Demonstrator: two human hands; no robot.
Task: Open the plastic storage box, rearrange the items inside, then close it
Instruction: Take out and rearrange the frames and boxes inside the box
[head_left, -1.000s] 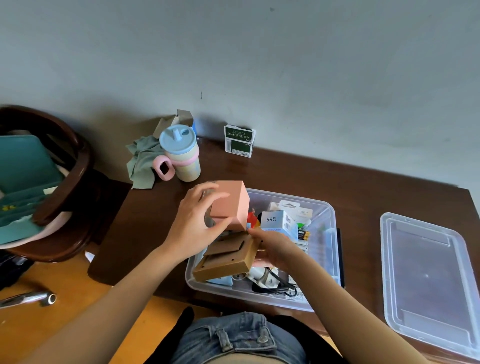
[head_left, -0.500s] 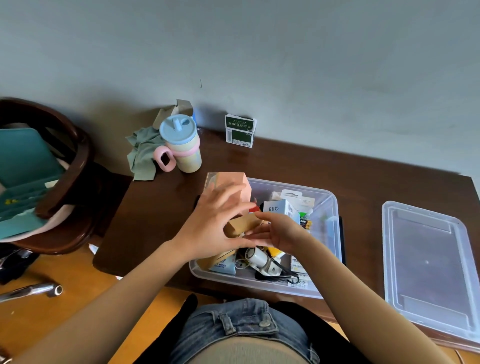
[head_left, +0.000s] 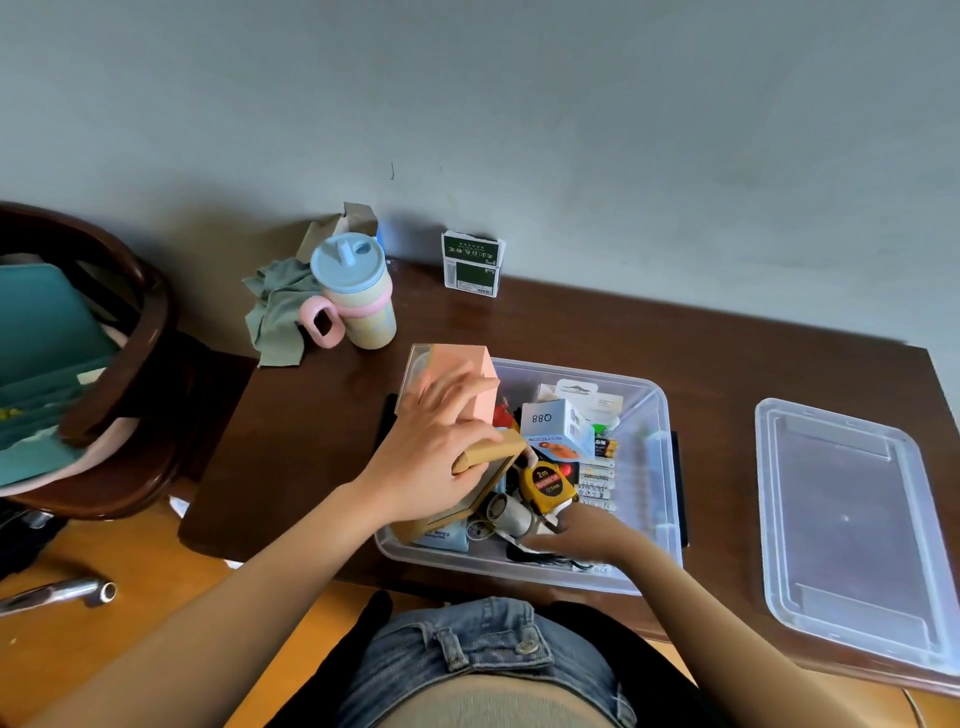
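Observation:
The clear plastic storage box (head_left: 661, 400) stands open on the dark wooden table, full of small items. Its lid (head_left: 852, 530) lies flat to the right. A pink box (head_left: 470, 364) stands upright in the box's far left corner. My left hand (head_left: 431, 457) lies against it with straight fingers, thumb over a brown cardboard box (head_left: 496, 451) tilted along the left side. My right hand (head_left: 582, 535) reaches low into the front of the box, by a white cylindrical item (head_left: 506, 513) and a black cable. Its fingertips are hidden. A yellow tape measure (head_left: 545, 480) and a white Q88 carton (head_left: 545, 421) lie mid-box.
A lidded cup with a pink handle (head_left: 353, 301) and a green cloth (head_left: 275, 317) stand at the table's far left. A green-and-white packet (head_left: 471, 265) leans on the wall. A dark wooden chair (head_left: 130, 364) stands left of the table.
The pink box went from held above the storage box down into its far left corner. The brown box dropped to the left side. My right hand left it and moved to the front.

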